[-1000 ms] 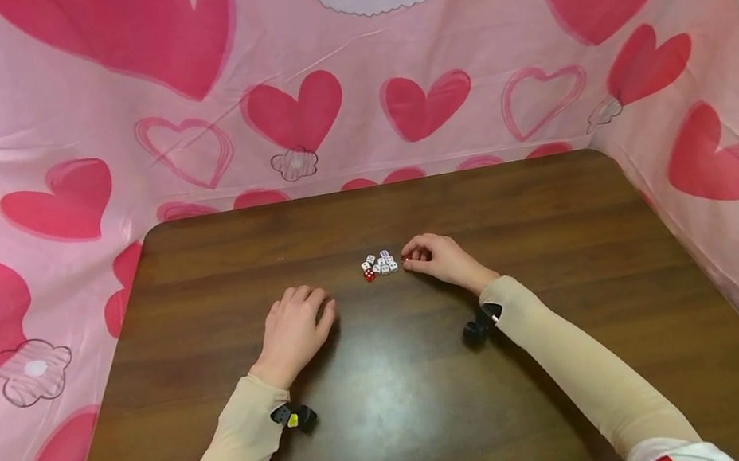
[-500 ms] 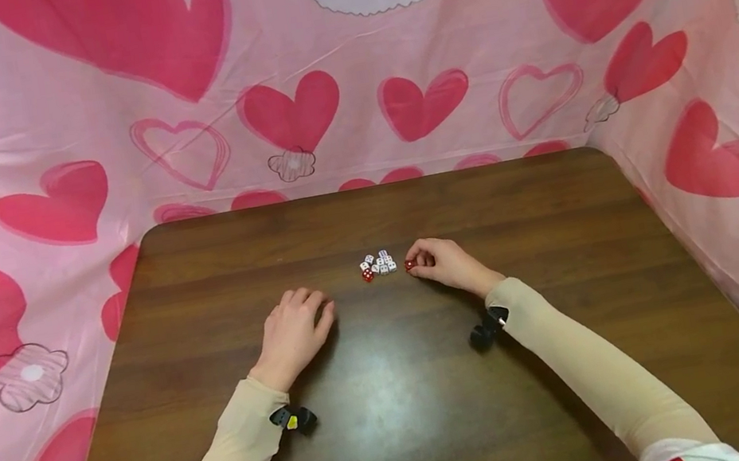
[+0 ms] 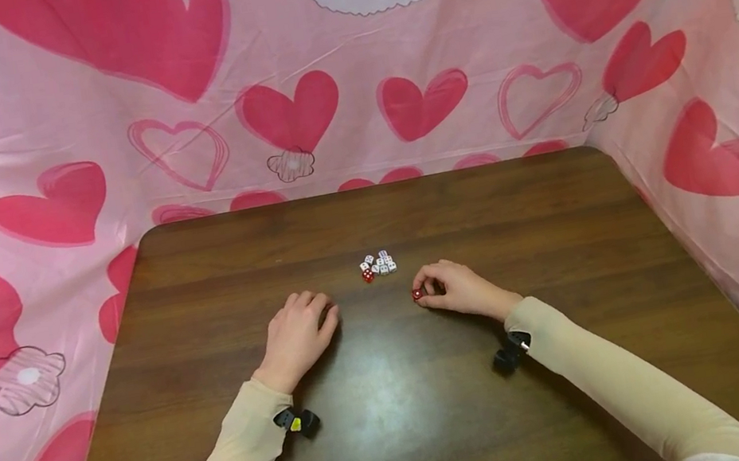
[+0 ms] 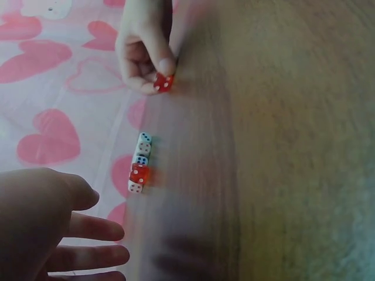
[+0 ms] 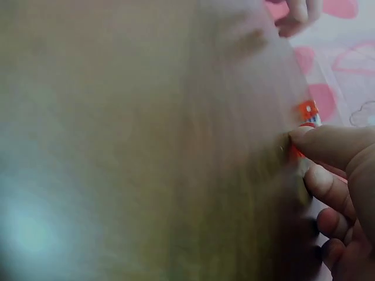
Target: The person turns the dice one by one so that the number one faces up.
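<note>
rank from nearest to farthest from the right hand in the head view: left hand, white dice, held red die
1. Held red die: pinched in the right hand.
2. White dice: grouped to the left of the held die and farther back.
3. Left hand: farthest, left of the dice group and nearer the person.

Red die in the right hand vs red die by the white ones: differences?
The held die is pinched by the right hand; the grouped die is in no hand's grip. The held die is apart from the white dice; the grouped die sits beside them. Both: red, white pips.
</note>
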Motion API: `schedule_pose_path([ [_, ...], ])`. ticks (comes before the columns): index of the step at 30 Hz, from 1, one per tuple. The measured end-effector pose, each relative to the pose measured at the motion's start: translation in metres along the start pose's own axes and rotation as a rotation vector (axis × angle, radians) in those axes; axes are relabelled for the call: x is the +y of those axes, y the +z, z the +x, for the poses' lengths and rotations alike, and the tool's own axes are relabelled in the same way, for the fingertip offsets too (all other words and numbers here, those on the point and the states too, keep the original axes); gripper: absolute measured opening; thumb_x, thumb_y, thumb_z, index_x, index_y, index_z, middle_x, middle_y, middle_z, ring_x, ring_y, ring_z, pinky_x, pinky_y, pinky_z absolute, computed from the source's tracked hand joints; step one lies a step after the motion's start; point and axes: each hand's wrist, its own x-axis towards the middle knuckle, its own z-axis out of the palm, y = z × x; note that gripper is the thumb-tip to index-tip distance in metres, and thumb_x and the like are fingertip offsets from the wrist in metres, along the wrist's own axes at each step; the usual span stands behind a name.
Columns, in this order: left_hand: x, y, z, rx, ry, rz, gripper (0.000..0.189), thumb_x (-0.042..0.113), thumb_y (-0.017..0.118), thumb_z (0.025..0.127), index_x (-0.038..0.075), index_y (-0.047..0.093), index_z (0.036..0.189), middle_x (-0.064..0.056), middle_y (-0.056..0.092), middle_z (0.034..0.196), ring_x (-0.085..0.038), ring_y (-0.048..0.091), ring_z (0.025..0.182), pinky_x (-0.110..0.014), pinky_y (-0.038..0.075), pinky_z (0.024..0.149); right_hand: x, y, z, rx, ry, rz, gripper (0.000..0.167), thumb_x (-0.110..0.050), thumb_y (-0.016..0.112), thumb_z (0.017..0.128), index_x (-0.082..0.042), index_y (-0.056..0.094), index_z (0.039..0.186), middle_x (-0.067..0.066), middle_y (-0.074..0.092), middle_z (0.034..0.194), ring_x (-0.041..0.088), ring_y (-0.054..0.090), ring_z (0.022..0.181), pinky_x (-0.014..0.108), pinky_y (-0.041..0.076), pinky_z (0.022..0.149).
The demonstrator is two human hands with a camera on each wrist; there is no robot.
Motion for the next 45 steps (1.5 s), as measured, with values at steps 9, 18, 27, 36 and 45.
schedule_pose_path([
  [9,0.003,0.005,0.014,-0.029,0.029,0.0,0.023,0.027,0.066,0.102,0.008,0.075,0.11,-0.01,0.071,0.104,-0.029,0.064,0.093,-0.049,0.057,0.076,0.0,0.001,-0.013,-0.013,-0.016,-0.021,0.02,-0.027,0.083,0.09,-0.021,0.071,0.105,-0.009,0.054,0.088,0.014,0.047,0.086,0.033,0.039,0.076],
  [18,0.005,0.017,0.041,-0.041,-0.002,-0.147,0.014,0.023,0.067,0.102,0.013,0.075,0.108,-0.004,0.071,0.1,-0.026,0.068,0.093,-0.05,0.057,0.078,0.004,0.002,-0.014,0.034,-0.031,0.008,0.016,-0.025,0.083,0.09,-0.022,0.072,0.102,-0.01,0.054,0.085,0.011,0.046,0.082,0.031,0.04,0.073],
  [27,0.015,0.03,0.068,-0.057,-0.074,-0.219,0.015,0.025,0.067,0.101,0.013,0.075,0.107,-0.003,0.072,0.098,-0.021,0.067,0.086,-0.046,0.055,0.076,0.003,0.004,-0.012,0.015,-0.024,-0.008,0.018,-0.025,0.083,0.09,-0.02,0.071,0.102,-0.009,0.054,0.086,0.014,0.046,0.085,0.032,0.039,0.075],
  [36,0.02,0.04,0.08,-0.072,-0.186,-0.242,0.024,0.039,0.07,0.099,0.015,0.072,0.101,-0.001,0.067,0.09,-0.02,0.062,0.077,-0.043,0.05,0.068,0.0,0.008,-0.01,0.019,-0.03,-0.017,0.018,-0.025,0.084,0.09,-0.02,0.071,0.102,-0.009,0.054,0.086,0.013,0.047,0.086,0.032,0.039,0.076],
  [45,0.019,0.041,0.078,-0.098,-0.165,-0.227,0.024,0.038,0.075,0.096,0.015,0.073,0.101,-0.001,0.066,0.092,-0.02,0.063,0.081,-0.044,0.05,0.07,-0.001,0.008,-0.011,0.018,-0.033,-0.016,0.018,-0.026,0.083,0.09,-0.021,0.071,0.102,-0.009,0.054,0.086,0.013,0.047,0.086,0.031,0.039,0.076],
])
